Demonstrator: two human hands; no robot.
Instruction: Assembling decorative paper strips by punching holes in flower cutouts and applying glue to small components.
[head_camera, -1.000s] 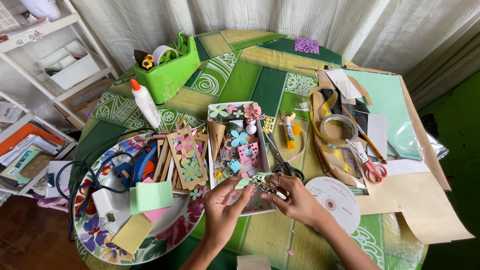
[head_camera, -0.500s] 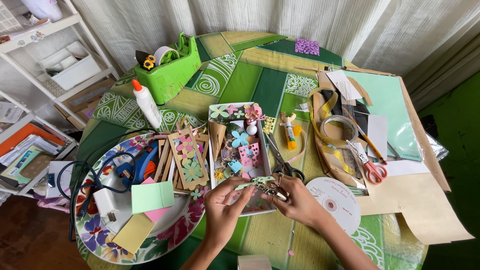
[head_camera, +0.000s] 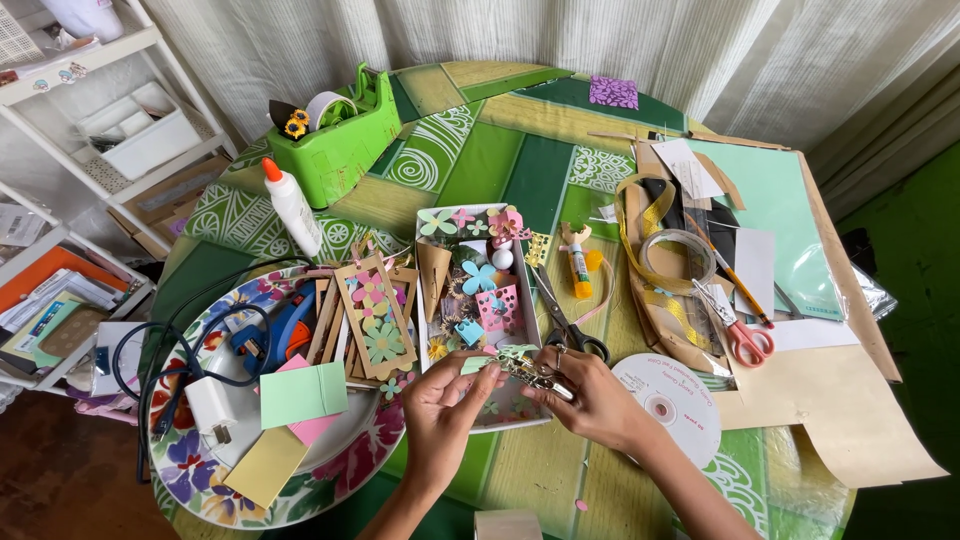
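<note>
Low in the frame's centre, the left hand (head_camera: 445, 405) and right hand (head_camera: 590, 398) pinch a small paper-flower ornament (head_camera: 520, 365) between closed fingertips, above the white tray (head_camera: 422, 290) of cutouts.

Lime-green tape dispenser (head_camera: 340, 150); floral plate (head_camera: 190, 470); green patterned tablecloth (head_camera: 480, 160); orange-capped white glue bottle (head_camera: 292, 207).

Bright, soft daylight comes through the pale curtain (head_camera: 520, 40) at the top, lighting the table (head_camera: 480, 170) evenly with only faint shadows under the hands. The disc (head_camera: 668, 405) at lower right catches a mild sheen, nothing blown out. Centre is sharp; wide-angle bending curves the shelf (head_camera: 90, 120) at upper left, corners darker.
</note>
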